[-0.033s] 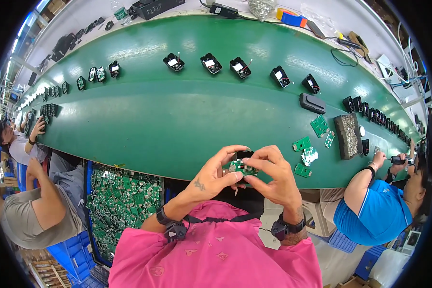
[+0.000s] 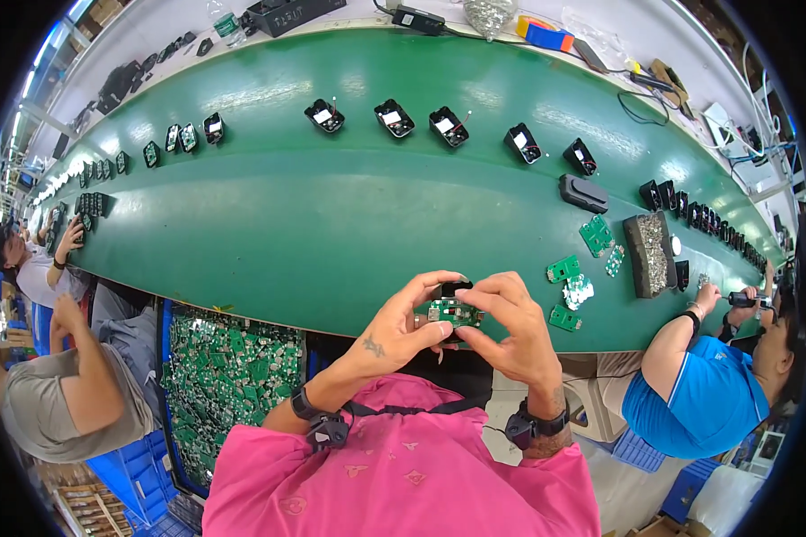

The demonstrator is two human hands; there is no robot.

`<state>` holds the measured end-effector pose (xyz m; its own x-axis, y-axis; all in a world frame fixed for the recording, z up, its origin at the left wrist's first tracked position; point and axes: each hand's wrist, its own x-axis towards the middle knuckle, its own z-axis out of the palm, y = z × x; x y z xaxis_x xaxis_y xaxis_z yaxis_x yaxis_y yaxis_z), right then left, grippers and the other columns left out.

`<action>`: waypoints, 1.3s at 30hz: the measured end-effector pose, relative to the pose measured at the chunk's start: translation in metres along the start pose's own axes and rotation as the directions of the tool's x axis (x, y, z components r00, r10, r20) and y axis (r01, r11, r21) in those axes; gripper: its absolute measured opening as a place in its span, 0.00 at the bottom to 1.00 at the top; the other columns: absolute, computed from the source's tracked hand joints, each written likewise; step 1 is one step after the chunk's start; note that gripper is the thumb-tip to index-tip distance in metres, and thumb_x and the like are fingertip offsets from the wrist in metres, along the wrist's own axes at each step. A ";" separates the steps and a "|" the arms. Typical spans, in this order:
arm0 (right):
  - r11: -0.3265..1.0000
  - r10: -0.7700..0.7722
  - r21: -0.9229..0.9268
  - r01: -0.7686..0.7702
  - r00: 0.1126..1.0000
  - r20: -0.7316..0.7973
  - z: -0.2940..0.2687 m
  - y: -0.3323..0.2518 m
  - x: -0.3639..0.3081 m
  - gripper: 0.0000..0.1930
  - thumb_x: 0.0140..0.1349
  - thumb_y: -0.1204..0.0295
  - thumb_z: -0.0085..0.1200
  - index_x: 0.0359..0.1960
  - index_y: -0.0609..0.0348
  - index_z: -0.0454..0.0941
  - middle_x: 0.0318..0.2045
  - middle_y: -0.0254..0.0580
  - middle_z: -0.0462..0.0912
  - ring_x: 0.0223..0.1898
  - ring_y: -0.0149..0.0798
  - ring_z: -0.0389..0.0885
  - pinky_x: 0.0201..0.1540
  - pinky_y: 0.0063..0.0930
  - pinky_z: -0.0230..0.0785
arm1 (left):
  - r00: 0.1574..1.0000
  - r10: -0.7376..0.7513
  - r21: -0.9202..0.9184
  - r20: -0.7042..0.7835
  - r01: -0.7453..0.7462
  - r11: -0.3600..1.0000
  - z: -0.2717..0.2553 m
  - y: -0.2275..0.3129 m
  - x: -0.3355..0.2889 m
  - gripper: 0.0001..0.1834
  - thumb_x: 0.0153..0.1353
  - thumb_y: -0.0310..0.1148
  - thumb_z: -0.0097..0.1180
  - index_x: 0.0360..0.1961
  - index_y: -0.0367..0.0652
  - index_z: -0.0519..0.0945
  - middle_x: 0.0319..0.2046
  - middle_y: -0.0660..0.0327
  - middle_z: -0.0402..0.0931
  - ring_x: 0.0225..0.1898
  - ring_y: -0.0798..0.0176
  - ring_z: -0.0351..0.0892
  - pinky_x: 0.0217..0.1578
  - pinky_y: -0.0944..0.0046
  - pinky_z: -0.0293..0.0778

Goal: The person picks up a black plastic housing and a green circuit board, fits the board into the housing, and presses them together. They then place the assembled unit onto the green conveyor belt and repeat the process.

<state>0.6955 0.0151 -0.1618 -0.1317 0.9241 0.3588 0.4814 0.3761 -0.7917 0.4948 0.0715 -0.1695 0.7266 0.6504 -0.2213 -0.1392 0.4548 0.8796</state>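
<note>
Near the front edge of the green table, my hands hold a small green circuit board at a black plastic housing. My left hand grips it from the left, with the thumb along the board's near edge. From the right, my right hand pinches the board's other end between thumb and fingers. Part of the housing is hidden by fingers, so I cannot tell how far the board sits inside it. Loose green circuit boards lie on the table to the right of my hands.
Open black housings with white parts and wires stand in a row across the table. A grey block and a dark tray of small metal parts are at right. A bin of boards stands at lower left. Co-workers sit on both sides.
</note>
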 end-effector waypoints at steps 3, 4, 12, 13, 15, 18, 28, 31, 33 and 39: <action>0.998 -0.031 -0.053 0.029 0.999 -0.040 0.001 -0.002 -0.001 0.24 0.45 0.79 0.70 0.48 0.58 0.81 0.42 0.44 0.81 0.44 0.48 0.78 0.45 0.38 0.73 | 1.000 0.007 0.055 -0.026 -0.006 0.998 0.000 0.000 0.000 0.33 0.62 0.21 0.56 0.69 0.43 0.61 0.55 0.57 0.68 0.40 0.71 0.78 0.33 0.71 0.78; 0.995 -0.057 -0.088 0.055 0.998 -0.028 0.000 -0.003 -0.001 0.24 0.45 0.79 0.70 0.48 0.59 0.81 0.43 0.45 0.81 0.44 0.49 0.78 0.45 0.39 0.73 | 1.000 0.002 0.080 -0.026 0.000 0.997 0.000 0.000 -0.001 0.34 0.62 0.21 0.56 0.69 0.43 0.62 0.54 0.58 0.69 0.39 0.72 0.78 0.32 0.72 0.77; 0.993 -0.097 -0.072 0.095 0.995 -0.024 0.000 -0.006 0.002 0.23 0.44 0.79 0.71 0.45 0.59 0.81 0.42 0.43 0.82 0.43 0.48 0.79 0.44 0.39 0.74 | 0.999 -0.047 0.067 0.007 0.047 0.997 0.003 0.009 -0.002 0.35 0.60 0.21 0.59 0.68 0.44 0.62 0.56 0.59 0.69 0.40 0.72 0.78 0.29 0.73 0.74; 0.993 -0.101 -0.070 0.098 0.994 -0.038 0.001 -0.006 0.001 0.22 0.44 0.79 0.71 0.45 0.59 0.82 0.42 0.43 0.82 0.43 0.48 0.79 0.44 0.38 0.74 | 0.995 -0.096 0.066 -0.005 0.096 0.993 0.004 0.011 -0.003 0.35 0.60 0.22 0.60 0.68 0.43 0.62 0.57 0.58 0.68 0.42 0.71 0.78 0.32 0.72 0.75; 0.993 -0.097 -0.068 0.095 0.995 -0.033 -0.003 -0.005 -0.001 0.22 0.44 0.79 0.71 0.45 0.59 0.82 0.42 0.43 0.82 0.42 0.48 0.79 0.43 0.38 0.74 | 0.999 -0.030 0.056 -0.010 0.031 0.998 0.005 0.002 -0.001 0.35 0.60 0.21 0.60 0.68 0.43 0.62 0.58 0.58 0.68 0.45 0.70 0.78 0.36 0.70 0.77; 0.994 -0.081 -0.074 0.078 0.996 -0.042 -0.007 -0.006 -0.001 0.22 0.43 0.80 0.71 0.44 0.59 0.82 0.42 0.42 0.82 0.42 0.47 0.79 0.42 0.37 0.74 | 0.999 0.031 0.039 -0.016 -0.030 0.999 0.001 -0.002 -0.001 0.35 0.60 0.23 0.62 0.68 0.43 0.62 0.58 0.57 0.67 0.47 0.69 0.78 0.43 0.68 0.80; 1.000 0.023 0.014 -0.022 0.996 -0.086 -0.008 0.000 -0.013 0.22 0.43 0.79 0.72 0.43 0.59 0.82 0.41 0.43 0.83 0.43 0.45 0.80 0.43 0.35 0.74 | 0.999 0.043 0.035 0.014 -0.043 0.998 0.000 0.006 -0.005 0.35 0.60 0.25 0.64 0.67 0.44 0.64 0.55 0.58 0.70 0.46 0.71 0.77 0.43 0.70 0.78; 0.999 -0.030 0.027 0.033 0.995 -0.100 0.003 0.002 -0.014 0.22 0.43 0.79 0.72 0.43 0.60 0.82 0.41 0.43 0.82 0.43 0.46 0.80 0.44 0.35 0.73 | 0.995 -0.101 -0.029 0.006 0.101 0.994 0.002 0.014 -0.007 0.33 0.62 0.24 0.61 0.67 0.44 0.64 0.51 0.59 0.73 0.43 0.72 0.78 0.38 0.71 0.77; 1.000 -0.015 0.014 0.017 0.996 -0.091 0.005 -0.002 -0.013 0.20 0.45 0.79 0.71 0.43 0.59 0.83 0.41 0.42 0.82 0.44 0.46 0.79 0.44 0.36 0.73 | 0.999 -0.040 -0.011 -0.029 0.040 0.999 0.008 0.008 -0.005 0.31 0.63 0.24 0.59 0.67 0.44 0.65 0.48 0.60 0.75 0.39 0.72 0.77 0.35 0.72 0.75; 0.996 0.054 -0.062 -0.066 0.981 -0.185 0.018 -0.016 -0.007 0.15 0.48 0.79 0.68 0.40 0.59 0.84 0.37 0.40 0.80 0.41 0.44 0.78 0.42 0.35 0.71 | 0.981 0.149 0.351 -0.125 -0.096 0.931 0.006 -0.009 -0.005 0.29 0.61 0.23 0.56 0.65 0.44 0.69 0.37 0.63 0.77 0.27 0.75 0.70 0.28 0.70 0.70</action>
<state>0.6732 0.0037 -0.1611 0.0565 0.9143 0.4010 0.5415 0.3094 -0.7817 0.4966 0.0612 -0.1736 0.6077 0.7819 -0.1391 0.0369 0.1472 0.9884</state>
